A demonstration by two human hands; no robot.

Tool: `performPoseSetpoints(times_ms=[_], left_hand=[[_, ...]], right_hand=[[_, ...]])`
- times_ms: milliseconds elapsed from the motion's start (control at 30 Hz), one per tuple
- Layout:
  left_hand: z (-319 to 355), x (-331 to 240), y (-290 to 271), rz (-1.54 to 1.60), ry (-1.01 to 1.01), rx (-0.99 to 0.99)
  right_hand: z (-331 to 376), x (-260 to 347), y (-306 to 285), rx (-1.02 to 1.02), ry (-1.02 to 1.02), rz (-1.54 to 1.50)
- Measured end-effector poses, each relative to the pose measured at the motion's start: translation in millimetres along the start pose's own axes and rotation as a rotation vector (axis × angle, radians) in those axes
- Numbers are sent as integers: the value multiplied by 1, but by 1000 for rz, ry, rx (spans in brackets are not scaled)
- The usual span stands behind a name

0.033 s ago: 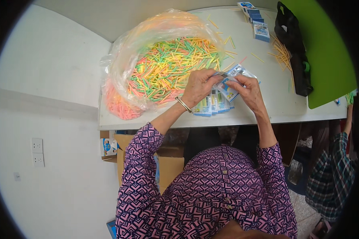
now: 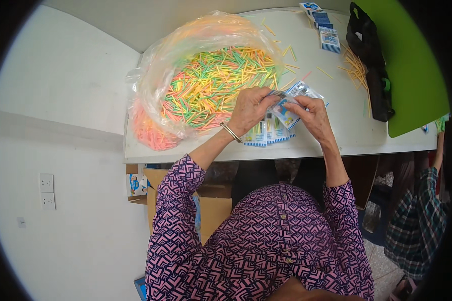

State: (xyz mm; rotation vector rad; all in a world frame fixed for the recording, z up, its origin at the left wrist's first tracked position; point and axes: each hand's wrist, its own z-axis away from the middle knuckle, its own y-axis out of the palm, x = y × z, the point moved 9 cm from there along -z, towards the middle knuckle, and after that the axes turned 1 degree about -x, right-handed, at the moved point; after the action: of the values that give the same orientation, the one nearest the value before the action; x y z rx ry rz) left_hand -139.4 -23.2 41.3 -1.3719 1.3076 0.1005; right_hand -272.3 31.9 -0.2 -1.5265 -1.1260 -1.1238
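Note:
Both my hands hold one small clear packet with a blue-and-white striped edge, just above the white table. My left hand pinches its left end, and my right hand grips its right side. A silver bangle sits on my left wrist. Under my hands lies a small pile of similar packets near the table's front edge. A large clear plastic bag full of pink, yellow, green and orange thin sticks lies open just left of my hands.
Loose yellow sticks lie beside a black tool and a green board at the right. Small blue-and-white boxes stand at the far edge. A cardboard box sits under the table. Another person's checked sleeve shows at right.

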Motion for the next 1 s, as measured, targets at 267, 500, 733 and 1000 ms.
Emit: performPoseSetpoints(times_ms=[267, 500, 733, 1000], left_hand=[[7, 10, -3, -72, 33, 48], [-24, 65, -71, -277, 209, 73], [-30, 117, -44, -1158, 265, 414], [-35, 146, -40, -1012, 314, 266]], right_hand=[[1, 4, 17, 109, 49, 37], [0, -12, -4, 12, 94, -59], [4, -14, -6, 1, 136, -78], [7, -22, -18, -18, 121, -88]])
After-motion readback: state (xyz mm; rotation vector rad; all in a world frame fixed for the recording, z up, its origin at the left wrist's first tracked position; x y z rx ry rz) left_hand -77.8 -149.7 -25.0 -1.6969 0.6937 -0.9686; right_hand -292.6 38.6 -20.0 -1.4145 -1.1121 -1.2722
